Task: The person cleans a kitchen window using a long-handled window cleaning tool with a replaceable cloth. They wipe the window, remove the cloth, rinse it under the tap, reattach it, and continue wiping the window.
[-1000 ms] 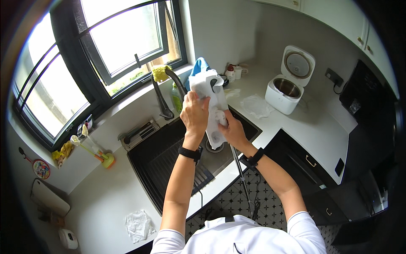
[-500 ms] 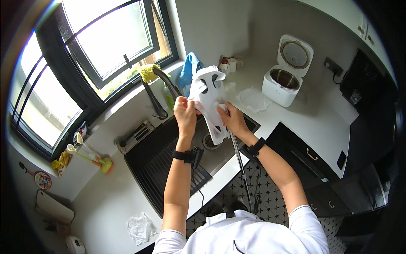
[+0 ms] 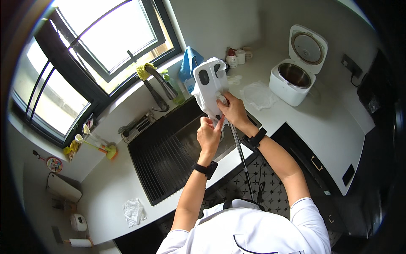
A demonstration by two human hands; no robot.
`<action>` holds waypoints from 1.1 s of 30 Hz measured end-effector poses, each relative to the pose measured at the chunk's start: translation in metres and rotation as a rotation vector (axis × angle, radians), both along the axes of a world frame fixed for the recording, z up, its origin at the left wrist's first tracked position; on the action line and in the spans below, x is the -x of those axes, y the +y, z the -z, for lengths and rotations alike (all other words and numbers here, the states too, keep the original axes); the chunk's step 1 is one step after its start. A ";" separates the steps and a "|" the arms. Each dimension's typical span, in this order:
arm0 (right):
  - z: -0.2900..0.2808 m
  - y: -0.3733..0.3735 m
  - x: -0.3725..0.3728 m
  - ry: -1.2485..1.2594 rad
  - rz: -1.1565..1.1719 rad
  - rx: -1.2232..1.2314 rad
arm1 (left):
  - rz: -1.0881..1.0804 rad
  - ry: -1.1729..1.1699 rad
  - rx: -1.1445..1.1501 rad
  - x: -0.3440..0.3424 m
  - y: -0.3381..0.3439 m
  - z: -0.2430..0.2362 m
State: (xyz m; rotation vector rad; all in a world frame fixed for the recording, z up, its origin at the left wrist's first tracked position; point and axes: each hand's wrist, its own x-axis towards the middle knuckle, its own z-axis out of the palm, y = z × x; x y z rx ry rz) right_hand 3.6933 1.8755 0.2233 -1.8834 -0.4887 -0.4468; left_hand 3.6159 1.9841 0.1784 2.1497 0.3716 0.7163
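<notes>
Over the sink, a white flat mop head [image 3: 206, 80] with black oval inserts is held upside up at the end of its thin metal pole [image 3: 237, 146], which runs down toward the floor. Around the head's edges lies a thin white mop cloth [image 3: 198, 96], loose along the left side. My right hand [image 3: 235, 112] is closed round the mop near the joint between head and pole. At the head's near end, my left hand [image 3: 209, 136] is closed, thumb and fingers pinching the edge of the cloth. Both wrists wear black straps.
Below my hands is a dark sink [image 3: 190, 131] with a ribbed drain rack [image 3: 158, 165]. A black faucet [image 3: 158, 91] carries a yellow-green cloth. An open white rice cooker [image 3: 292, 84] stands right on the counter. Crumpled clear plastic [image 3: 134, 212] lies at the left; another piece [image 3: 259, 95] lies near the cooker.
My left hand has moved from the mop head's left side down to its near end. The view has shifted slightly; my right hand keeps its hold on the mop.
</notes>
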 end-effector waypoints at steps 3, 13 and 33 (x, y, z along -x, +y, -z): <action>0.003 -0.004 -0.002 0.046 -0.036 0.003 | -0.058 -0.007 -0.084 -0.010 -0.010 0.009; 0.001 -0.013 -0.004 0.070 -0.080 0.070 | -0.021 -0.211 0.029 -0.030 0.015 0.036; 0.022 0.006 -0.030 0.920 -0.950 -0.234 | 0.942 0.053 1.081 -0.085 0.120 -0.034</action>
